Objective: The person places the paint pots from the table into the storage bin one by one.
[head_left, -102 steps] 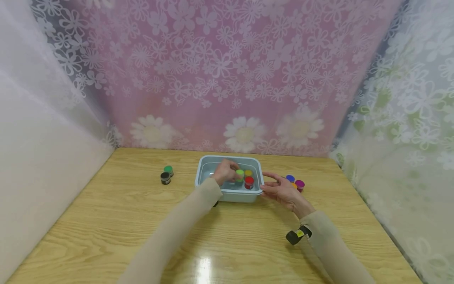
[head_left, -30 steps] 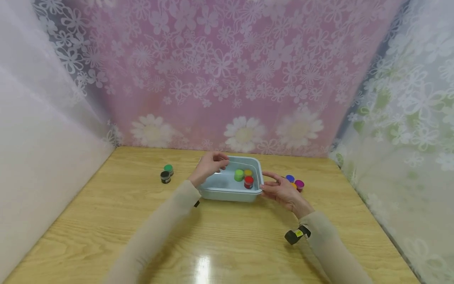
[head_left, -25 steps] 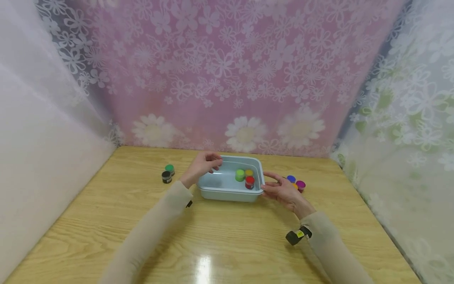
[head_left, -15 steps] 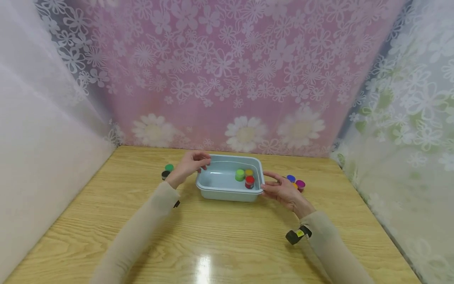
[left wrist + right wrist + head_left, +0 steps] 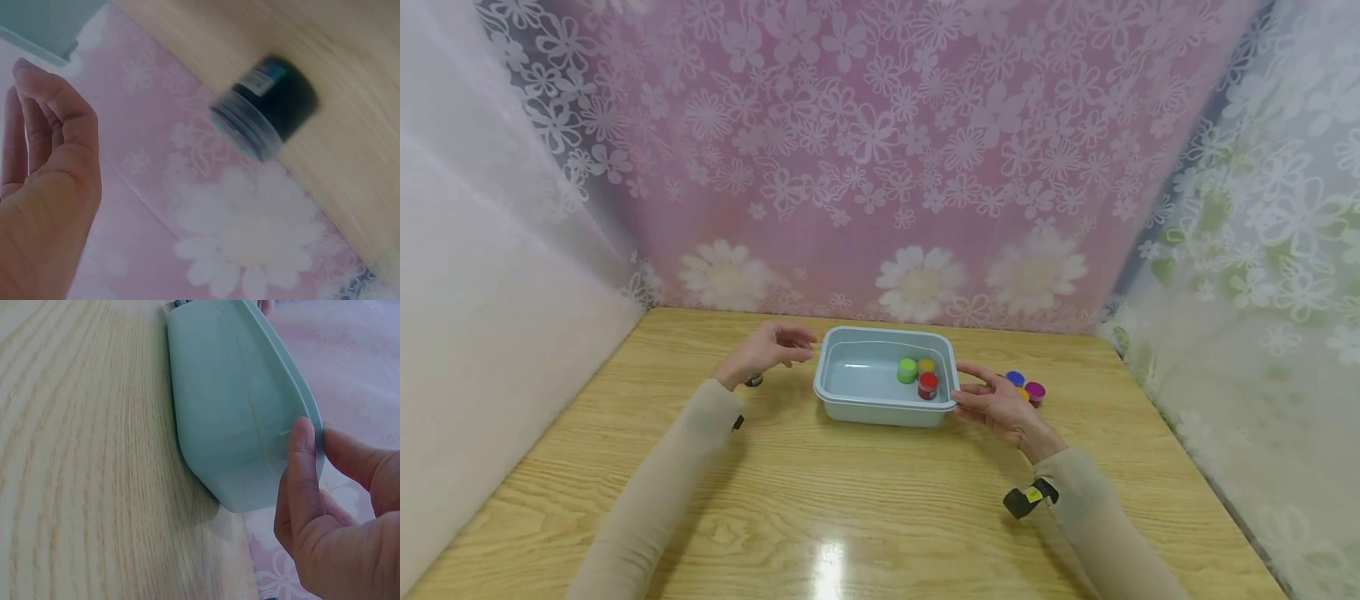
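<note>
A pale blue-grey plastic basin (image 5: 883,412) stands in the middle of the wooden table. Inside it, towards the right end, sit a light green jar (image 5: 907,371), a yellow-lidded jar (image 5: 927,367) and a red paint jar (image 5: 928,386). My right hand (image 5: 996,410) pinches the basin's right rim between thumb and fingers, plain in the right wrist view. Left of the basin, my left hand (image 5: 767,348) holds nothing, its fingers loosely bent. It hides most of the black jar (image 5: 754,380), which the left wrist view shows whole, a dark jar (image 5: 275,97) with a clear lid.
Beyond my right hand, blue-lidded (image 5: 1015,379), orange-lidded (image 5: 1023,392) and purple-lidded (image 5: 1034,392) jars stand close together on the table (image 5: 880,508). A pink flowered curtain (image 5: 865,167) hangs behind the table, with pale sheets at both sides.
My left hand has let go of the light green jar inside the basin and moved left, out past the rim, covering the green-lidded jar and most of the black one. My right hand stays put.
</note>
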Available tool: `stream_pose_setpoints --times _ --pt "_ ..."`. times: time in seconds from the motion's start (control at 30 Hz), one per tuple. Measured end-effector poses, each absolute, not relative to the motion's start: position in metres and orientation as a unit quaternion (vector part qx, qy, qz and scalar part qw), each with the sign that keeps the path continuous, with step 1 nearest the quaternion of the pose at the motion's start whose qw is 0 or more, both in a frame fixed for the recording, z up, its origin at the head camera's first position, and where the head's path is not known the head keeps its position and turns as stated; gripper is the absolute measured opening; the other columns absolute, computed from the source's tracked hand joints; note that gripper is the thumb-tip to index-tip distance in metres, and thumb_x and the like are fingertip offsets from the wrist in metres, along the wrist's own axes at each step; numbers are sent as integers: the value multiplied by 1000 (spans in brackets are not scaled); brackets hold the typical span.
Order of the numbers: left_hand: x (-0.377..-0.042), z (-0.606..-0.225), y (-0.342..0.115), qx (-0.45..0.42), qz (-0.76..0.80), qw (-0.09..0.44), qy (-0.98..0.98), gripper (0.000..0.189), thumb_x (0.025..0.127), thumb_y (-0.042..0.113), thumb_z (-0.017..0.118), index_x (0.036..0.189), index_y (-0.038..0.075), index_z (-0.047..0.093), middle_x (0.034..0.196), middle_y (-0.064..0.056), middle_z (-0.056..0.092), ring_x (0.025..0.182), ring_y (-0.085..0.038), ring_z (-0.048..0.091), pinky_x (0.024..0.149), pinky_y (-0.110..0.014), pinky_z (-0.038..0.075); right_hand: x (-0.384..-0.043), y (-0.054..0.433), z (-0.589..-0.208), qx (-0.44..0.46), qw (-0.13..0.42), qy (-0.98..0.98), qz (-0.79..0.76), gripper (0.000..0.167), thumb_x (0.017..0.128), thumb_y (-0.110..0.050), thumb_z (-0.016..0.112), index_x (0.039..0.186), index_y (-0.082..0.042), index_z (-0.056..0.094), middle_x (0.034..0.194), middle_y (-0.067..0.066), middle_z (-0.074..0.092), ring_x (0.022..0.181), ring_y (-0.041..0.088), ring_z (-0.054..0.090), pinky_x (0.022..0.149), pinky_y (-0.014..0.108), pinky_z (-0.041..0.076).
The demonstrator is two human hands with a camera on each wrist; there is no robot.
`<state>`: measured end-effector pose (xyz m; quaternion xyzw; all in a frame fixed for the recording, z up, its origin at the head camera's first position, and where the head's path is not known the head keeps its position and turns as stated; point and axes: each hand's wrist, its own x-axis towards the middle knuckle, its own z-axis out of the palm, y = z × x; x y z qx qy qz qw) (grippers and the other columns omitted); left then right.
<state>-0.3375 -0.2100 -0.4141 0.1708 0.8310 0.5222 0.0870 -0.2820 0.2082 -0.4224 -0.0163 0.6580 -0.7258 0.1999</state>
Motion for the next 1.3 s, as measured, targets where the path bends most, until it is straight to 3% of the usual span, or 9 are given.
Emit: stream_pose_setpoints --times 0.2,0.33,0.57,0.77,0.93,1.1,1.3 --pt "-335 -418 -232 142 524 74 837 34 92 25 70 123 14 66 116 -14 68 107 -46 59 85 -59 54 -282 209 -422 -21 201 658 -725 70 93 -1 65 153 -9 30 103 6 67 86 15 70 94 40 55" --pt "-333 -418 -247 128 526 70 838 36 93 25 70 126 12 64 118 -16 66 101 -41 62 83 -56 56 -281 210 -421 -21 203 657 -726 69 93 -1 64 153 -8 30 98 2 67 86 15 70 95 41 54" --pt "-332 -422 -271 124 508 77 849 36 93 17 68 128 9 62 126 -21 62 111 -33 62 88 -41 58 -281 210 -421 -20 206 655 -727 70 93 -1 64 153 -8 30 97 2 66 85 15 70 94 40 55" --pt "-331 -425 -289 126 468 89 870 39 93 12 68 130 3 60 129 -19 60 115 -32 58 96 -48 53 -282 208 -420 -20 201 662 -722 68 94 0 62 154 -8 30 99 3 65 85 15 69 93 38 56" --pt "-330 -427 -295 121 442 101 883 35 91 13 71 125 6 65 132 -18 58 118 -37 55 99 -55 48 -281 208 -420 -15 201 664 -720 68 94 0 62 154 -9 30 97 1 65 85 14 69 94 40 55" --pt "-328 -429 -295 111 419 116 894 35 88 14 74 123 10 68 140 -16 53 121 -36 53 100 -53 49 -281 207 -421 -15 200 662 -722 69 94 -1 63 154 -9 30 96 1 65 85 15 69 93 39 56" --pt "-330 -432 -295 117 402 128 899 38 85 15 76 122 10 69 133 -17 57 115 -34 56 97 -50 51 -281 208 -421 -21 202 664 -720 71 93 -2 65 154 -8 29 96 1 65 85 15 69 94 40 56"
